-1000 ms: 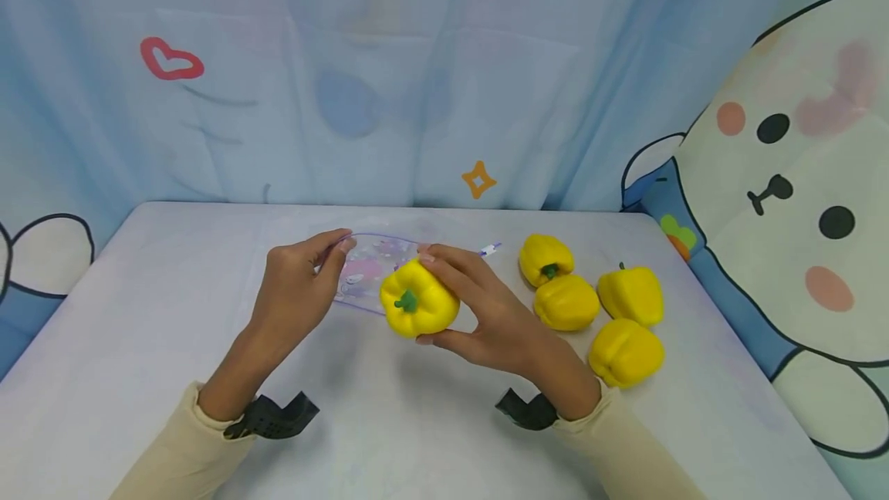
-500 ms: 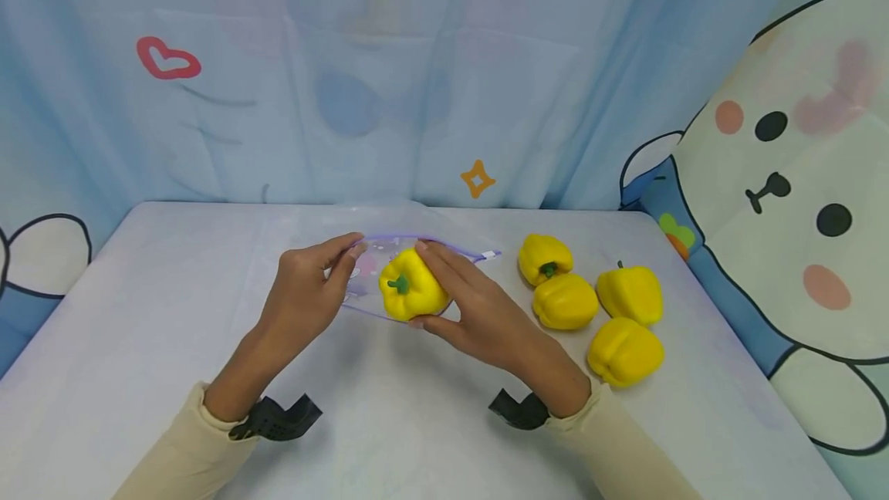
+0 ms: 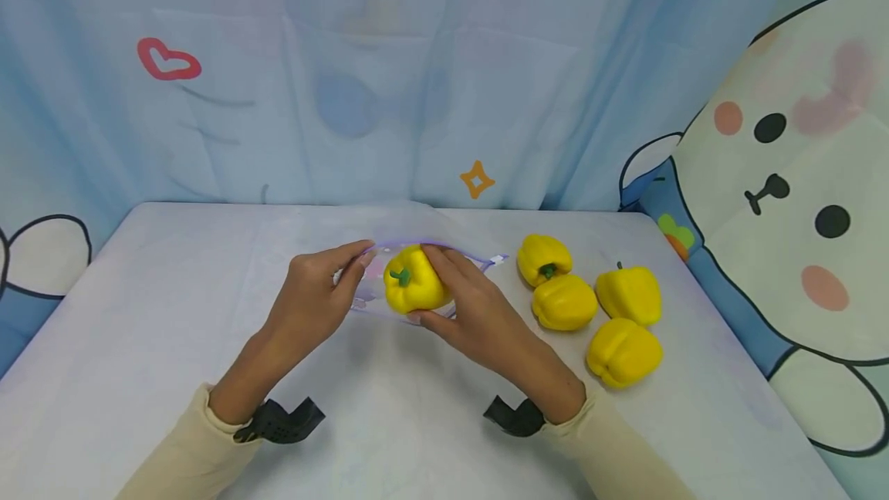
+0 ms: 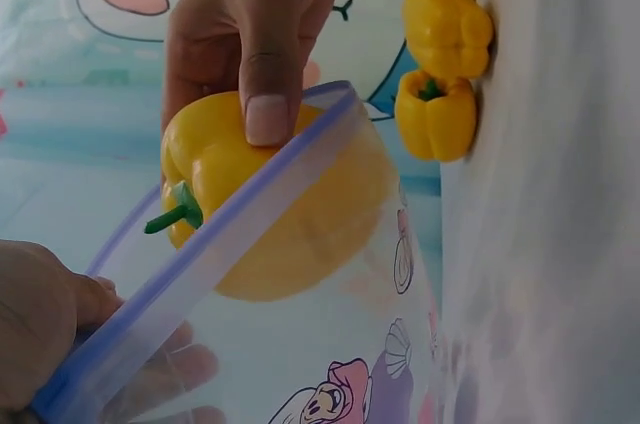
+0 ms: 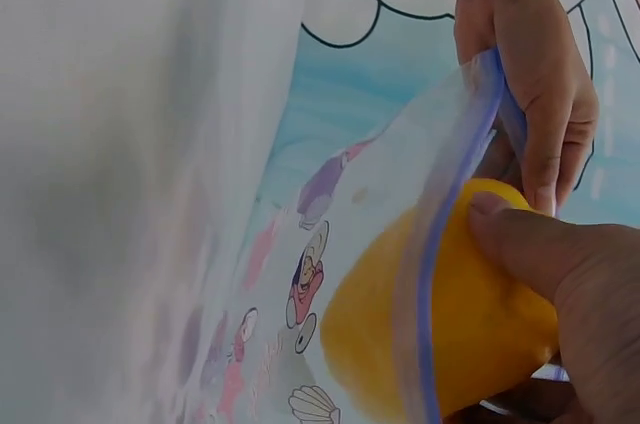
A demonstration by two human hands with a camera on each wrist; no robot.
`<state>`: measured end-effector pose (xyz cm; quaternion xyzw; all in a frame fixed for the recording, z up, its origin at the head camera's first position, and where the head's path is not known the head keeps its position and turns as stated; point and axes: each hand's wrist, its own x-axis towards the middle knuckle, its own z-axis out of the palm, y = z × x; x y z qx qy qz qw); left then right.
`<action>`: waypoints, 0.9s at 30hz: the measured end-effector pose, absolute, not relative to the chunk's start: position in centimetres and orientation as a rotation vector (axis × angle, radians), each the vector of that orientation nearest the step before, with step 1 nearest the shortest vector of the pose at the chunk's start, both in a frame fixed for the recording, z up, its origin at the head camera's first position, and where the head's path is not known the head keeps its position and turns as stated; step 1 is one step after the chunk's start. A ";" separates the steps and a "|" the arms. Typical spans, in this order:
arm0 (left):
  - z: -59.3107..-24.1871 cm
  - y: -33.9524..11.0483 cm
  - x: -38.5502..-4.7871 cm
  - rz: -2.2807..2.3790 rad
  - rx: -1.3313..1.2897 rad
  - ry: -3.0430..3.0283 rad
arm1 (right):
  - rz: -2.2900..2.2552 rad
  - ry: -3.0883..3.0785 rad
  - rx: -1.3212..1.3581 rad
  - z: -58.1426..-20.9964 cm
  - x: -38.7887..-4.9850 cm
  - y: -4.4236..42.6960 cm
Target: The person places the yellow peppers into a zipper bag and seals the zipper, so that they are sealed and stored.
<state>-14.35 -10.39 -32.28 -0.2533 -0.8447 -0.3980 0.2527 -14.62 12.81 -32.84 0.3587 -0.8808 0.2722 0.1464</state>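
Observation:
My right hand (image 3: 479, 307) grips a yellow bell pepper (image 3: 410, 284) with a green stem, thumb on one side and fingers on the other. In the left wrist view the pepper (image 4: 225, 159) sits partly inside the mouth of a clear zip bag (image 4: 290, 314), its stem end still outside. My left hand (image 3: 322, 284) pinches one end of the bag's purple-edged opening. Cartoon prints cover the bag, also seen in the right wrist view, where the near wall of the bag (image 5: 350, 174) veils the pepper's lower half.
Several more yellow bell peppers lie grouped on the white table (image 3: 174, 315) to the right, the nearest pepper (image 3: 625, 353) close to my right forearm. A white slider (image 3: 497, 259) sticks out at the bag's right end. Behind the table hangs a blue printed curtain (image 3: 312, 99).
The pepper has moved away from me into the bag's opening, which has spread wider around it. My left hand has shifted slightly right with the bag's edge.

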 end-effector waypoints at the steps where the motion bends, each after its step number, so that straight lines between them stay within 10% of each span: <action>1: -32.3 -10.4 -14.3 -1.076 -0.697 -2.290 | 0.783 -2.546 1.013 -32.8 -14.5 12.7; 27: -32.3 -10.3 -14.3 -1.038 -0.730 -2.243 | 0.684 -2.686 0.743 -32.9 -14.1 12.7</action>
